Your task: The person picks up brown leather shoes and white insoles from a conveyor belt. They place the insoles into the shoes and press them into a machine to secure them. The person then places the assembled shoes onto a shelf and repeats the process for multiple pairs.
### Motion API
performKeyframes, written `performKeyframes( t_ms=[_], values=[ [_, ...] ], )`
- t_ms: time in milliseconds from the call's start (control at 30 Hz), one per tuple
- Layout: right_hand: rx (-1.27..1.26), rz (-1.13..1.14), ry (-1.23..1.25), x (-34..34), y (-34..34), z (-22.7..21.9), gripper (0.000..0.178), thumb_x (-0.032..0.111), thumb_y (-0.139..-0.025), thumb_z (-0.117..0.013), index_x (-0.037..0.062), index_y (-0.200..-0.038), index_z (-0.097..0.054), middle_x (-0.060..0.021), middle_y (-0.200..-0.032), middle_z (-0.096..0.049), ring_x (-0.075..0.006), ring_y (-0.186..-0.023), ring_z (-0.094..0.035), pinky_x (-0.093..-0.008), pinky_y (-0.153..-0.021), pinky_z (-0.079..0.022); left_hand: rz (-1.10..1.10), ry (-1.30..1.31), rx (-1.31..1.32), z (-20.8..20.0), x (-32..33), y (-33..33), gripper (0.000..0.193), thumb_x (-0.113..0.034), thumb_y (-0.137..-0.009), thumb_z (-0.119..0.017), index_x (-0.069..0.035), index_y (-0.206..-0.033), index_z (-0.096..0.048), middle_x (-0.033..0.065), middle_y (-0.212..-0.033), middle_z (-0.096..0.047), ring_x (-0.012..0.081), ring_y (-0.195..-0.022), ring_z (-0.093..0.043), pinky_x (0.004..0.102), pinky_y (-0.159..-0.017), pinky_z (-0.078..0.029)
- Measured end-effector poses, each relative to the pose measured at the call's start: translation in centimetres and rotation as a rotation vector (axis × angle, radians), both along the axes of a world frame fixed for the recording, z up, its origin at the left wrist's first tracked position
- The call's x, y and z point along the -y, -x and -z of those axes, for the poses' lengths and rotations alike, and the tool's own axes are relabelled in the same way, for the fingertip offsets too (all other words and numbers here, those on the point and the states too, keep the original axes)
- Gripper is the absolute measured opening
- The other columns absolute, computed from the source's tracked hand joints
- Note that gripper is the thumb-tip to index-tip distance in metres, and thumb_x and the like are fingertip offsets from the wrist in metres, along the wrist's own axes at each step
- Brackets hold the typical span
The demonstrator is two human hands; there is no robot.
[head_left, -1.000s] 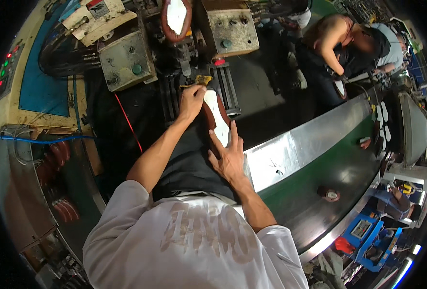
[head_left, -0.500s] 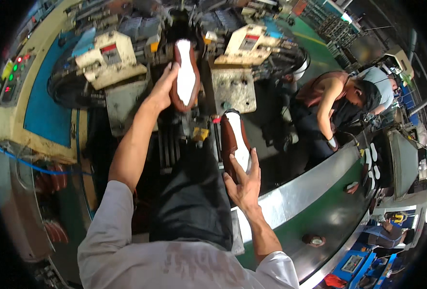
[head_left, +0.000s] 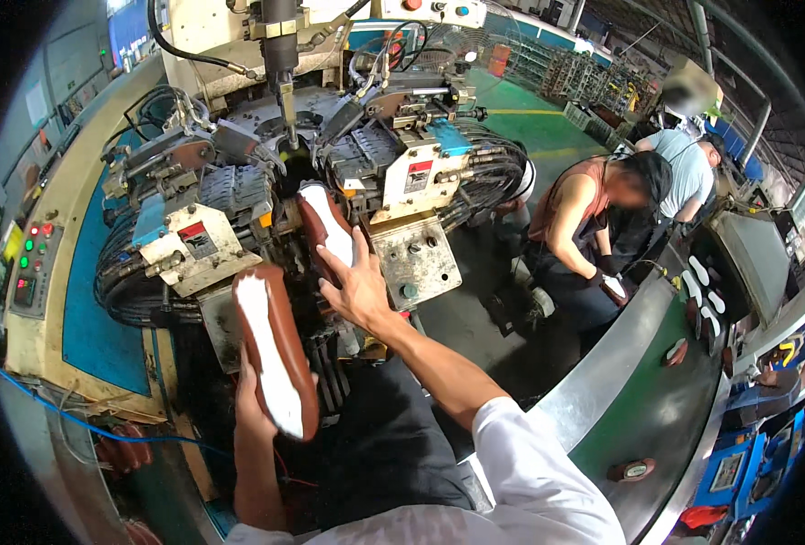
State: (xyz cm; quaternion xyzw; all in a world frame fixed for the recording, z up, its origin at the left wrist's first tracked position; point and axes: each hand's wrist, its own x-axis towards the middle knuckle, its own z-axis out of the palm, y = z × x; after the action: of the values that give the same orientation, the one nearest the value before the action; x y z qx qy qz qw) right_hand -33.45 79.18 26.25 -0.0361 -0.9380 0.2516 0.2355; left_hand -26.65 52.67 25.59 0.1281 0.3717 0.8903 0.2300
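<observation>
My left hand (head_left: 255, 409) is wrapped round the side of a brown leather shoe (head_left: 304, 372), sole side up with a white strip along its bottom, left of my lap. My right hand (head_left: 362, 289) grips a second brown shoe (head_left: 325, 216), also bottom up, its far end at the middle of the machine (head_left: 239, 186). The fingers of that hand lie over the shoe's near part, with the thumb on its left. The underside of each shoe is hidden.
A control panel with lit buttons (head_left: 34, 263) stands at the left. On the right runs a metal-edged green conveyor (head_left: 593, 363) carrying a brown shoe (head_left: 634, 470) and others farther along. Beyond it, a co-worker (head_left: 575, 209) bends over a shoe. Cables hang about the machine.
My left hand has drawn its shoe back from the machine, down and left. My right hand has carried the other shoe forward and left to the machine's middle. The view has tilted up.
</observation>
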Motion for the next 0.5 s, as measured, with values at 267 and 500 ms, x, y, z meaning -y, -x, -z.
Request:
performKeyframes(
  t_ms=[267,500],
  values=[
    [-0.124,0.004,0.122,-0.1,0.3,4.3,0.068,0.032,-0.089,-0.078,0.0332,-0.154,-0.058,-0.032,-0.171,-0.019,-0.0542,-0.126,-0.054,-0.0581,-0.105,-0.054,-0.211,0.04,0.291,6.4,6.6,-7.4,0.072,-0.063,-0.107,-0.051,-0.006,-0.151,-0.047,0.0255,-0.107,-0.073,0.0404,-0.087,-0.078,0.0513,-0.066,-0.069],
    [0.106,-0.014,-0.031,3.1,0.0,1.5,0.074,0.033,-0.091,-0.078,0.0283,-0.16,-0.051,-0.0375,-0.171,-0.016,-0.0588,-0.132,-0.048,-0.0582,-0.109,-0.051,-0.207,0.139,0.273,8.0,9.8,-12.4,0.07,-0.058,-0.108,-0.053,-0.023,-0.165,-0.034,0.015,-0.136,-0.063,0.0353,-0.108,-0.072,0.0545,-0.091,-0.064]
  ],
)
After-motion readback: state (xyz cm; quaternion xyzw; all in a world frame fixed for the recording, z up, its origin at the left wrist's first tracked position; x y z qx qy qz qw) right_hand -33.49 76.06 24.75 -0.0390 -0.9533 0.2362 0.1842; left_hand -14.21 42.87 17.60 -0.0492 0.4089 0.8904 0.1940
